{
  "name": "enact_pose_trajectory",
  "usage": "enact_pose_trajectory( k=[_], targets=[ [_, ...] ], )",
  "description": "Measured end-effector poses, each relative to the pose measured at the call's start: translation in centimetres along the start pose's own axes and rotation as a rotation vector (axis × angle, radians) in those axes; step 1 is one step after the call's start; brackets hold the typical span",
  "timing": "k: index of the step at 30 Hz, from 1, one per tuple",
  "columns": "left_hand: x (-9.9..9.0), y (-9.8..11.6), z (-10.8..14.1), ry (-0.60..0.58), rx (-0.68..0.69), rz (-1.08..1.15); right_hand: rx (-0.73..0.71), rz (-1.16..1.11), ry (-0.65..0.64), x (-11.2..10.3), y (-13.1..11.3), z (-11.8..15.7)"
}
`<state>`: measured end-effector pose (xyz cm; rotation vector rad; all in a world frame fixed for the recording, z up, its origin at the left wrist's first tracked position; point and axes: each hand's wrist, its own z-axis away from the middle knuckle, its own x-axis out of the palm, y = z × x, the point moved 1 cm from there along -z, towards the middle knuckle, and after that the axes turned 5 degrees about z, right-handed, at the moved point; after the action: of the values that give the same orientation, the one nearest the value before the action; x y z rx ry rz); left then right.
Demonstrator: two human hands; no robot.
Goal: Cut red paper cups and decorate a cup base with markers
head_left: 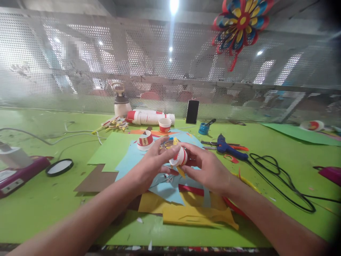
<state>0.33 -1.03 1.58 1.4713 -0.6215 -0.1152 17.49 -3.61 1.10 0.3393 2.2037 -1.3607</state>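
Observation:
Between both hands is a small white paper cup (182, 156) with a red band, tilted over the middle of the table. Yellow paper pieces stick out from it above and below. Thumb and fingers of my left hand (156, 160) press on its left side. My right hand (206, 167) curls round its right side, which partly hides the cup. Light blue paper sheets (128, 167) lie underneath, with yellow paper (197, 215) nearer to me. A cut red-and-white paper cup (145, 140) rests just beyond my left hand, and another paper cup (164, 124) stands farther back.
At right lie a blue glue gun (231, 151) and its looped black cord (286, 185). A phone (192, 111) leans at the back, near a blue pot (204, 128). Stacked cups (151, 117) and a spray bottle (122, 104) stand back left. A purple power strip (26, 174) sits far left.

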Motion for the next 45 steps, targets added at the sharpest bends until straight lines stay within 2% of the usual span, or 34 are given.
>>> enact_pose_trajectory(
  k=[5,9,23,38,45],
  targets=[
    [0.07,-0.63,-0.56,0.053,0.039,-0.107,-0.111,0.172,-0.005,0.54,0.58,0.29],
    [-0.06,-0.7,-0.68,0.051,0.026,-0.105,-0.198,0.207,0.034,0.8,0.83,0.37],
    [-0.18,-0.3,-0.26,-0.075,0.065,-0.008,-0.137,0.154,0.086,0.18,0.59,0.31],
    [-0.29,-0.22,-0.03,-0.135,0.181,-0.021,-0.2,0.117,0.124,0.23,0.05,0.4],
    [-0.16,0.05,0.08,-0.148,0.148,-0.06,-0.225,0.194,0.131,0.32,0.12,0.36]
  ],
)
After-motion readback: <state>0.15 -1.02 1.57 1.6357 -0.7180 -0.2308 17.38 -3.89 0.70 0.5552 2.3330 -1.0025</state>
